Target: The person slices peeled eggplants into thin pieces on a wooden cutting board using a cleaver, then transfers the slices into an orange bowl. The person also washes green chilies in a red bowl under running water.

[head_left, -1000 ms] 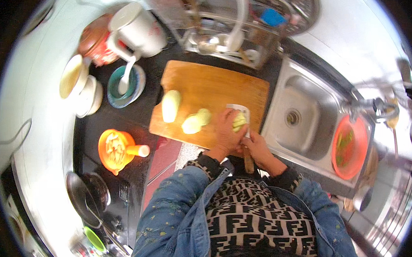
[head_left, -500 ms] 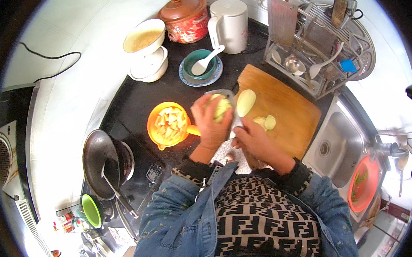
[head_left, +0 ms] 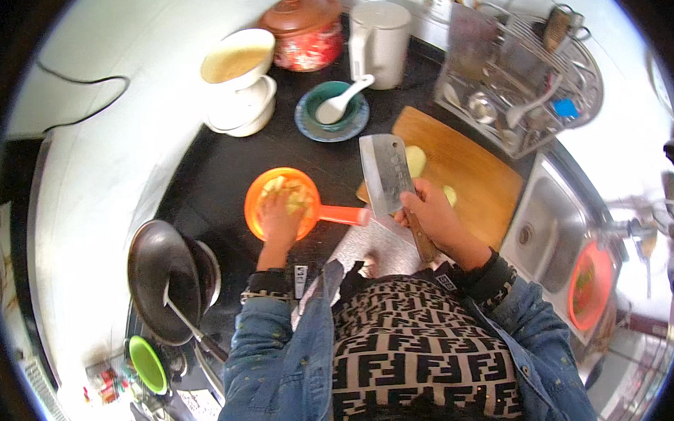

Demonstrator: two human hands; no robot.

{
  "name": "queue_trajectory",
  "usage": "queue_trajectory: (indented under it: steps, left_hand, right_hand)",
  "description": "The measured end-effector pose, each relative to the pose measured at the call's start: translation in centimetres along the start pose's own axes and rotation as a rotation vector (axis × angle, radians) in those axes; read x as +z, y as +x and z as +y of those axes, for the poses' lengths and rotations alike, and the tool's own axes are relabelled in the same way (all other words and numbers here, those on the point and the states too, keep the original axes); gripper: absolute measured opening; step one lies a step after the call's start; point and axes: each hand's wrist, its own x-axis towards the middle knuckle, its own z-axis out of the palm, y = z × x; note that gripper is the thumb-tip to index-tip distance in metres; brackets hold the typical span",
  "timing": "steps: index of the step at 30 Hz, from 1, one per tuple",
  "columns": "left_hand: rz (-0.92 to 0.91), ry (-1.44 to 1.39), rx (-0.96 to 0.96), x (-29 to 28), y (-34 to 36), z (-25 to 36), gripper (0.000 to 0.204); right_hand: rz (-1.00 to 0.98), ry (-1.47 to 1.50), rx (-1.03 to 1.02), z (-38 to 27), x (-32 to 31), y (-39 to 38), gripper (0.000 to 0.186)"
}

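Observation:
My left hand (head_left: pixel 279 220) reaches down into an orange dipper (head_left: pixel 312 185) on the black counter. Its fingers are spread over pale yellow cut pieces (head_left: pixel 297 197), their tips partly hidden and blurred. In my right hand (head_left: pixel 441 219) is a cleaver (head_left: pixel 386 171), gripped by its wooden handle. The broad blade points up and away, held over the near left edge of a wooden cutting board (head_left: pixel 482 181). On that board lie a peeled potato piece (head_left: pixel 416 162), partly covered by the blade, and a small slice (head_left: pixel 450 196) beside my right hand.
Beyond the dipper stand a green bowl (head_left: pixel 315 98) with a white spoon, stacked white bowls (head_left: pixel 231 110), a red lidded pot (head_left: pixel 307 46) and a white kettle (head_left: pixel 386 43). A dish rack (head_left: pixel 511 75) and sink (head_left: pixel 544 224) are right, a wok (head_left: pixel 156 286) left.
My left hand has moved left and down from beside the blade into the dipper, and the yellow pieces it carried are there. The cleaver has turned its flat side to view.

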Motion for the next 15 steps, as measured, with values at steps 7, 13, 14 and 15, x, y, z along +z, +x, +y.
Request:
queue_trajectory:
  steps: [7, 13, 14, 15]
  left_hand:
    - [0.217, -0.2, 0.113, -3.7, 2.6, 6.7, 0.031]
    - [-0.142, -0.708, 0.376, -1.3, 2.5, 22.2, 0.022]
    - [-0.199, -0.722, 0.457, -0.4, 2.2, 24.4, 0.024]
    - [-0.233, -0.65, 0.473, 0.6, 2.0, 26.2, 0.028]
  right_hand:
    - [0.339, 0.096, -0.043, 1.9, -8.6, -4.8, 0.024]
    - [0.609, 0.098, 0.049, 4.0, -13.3, -9.5, 0.02]
    - [0.618, 0.104, 0.06, 4.5, -13.8, -10.3, 0.019]
    - [0.626, 0.092, 0.056, 4.9, -14.3, -10.9, 0.018]
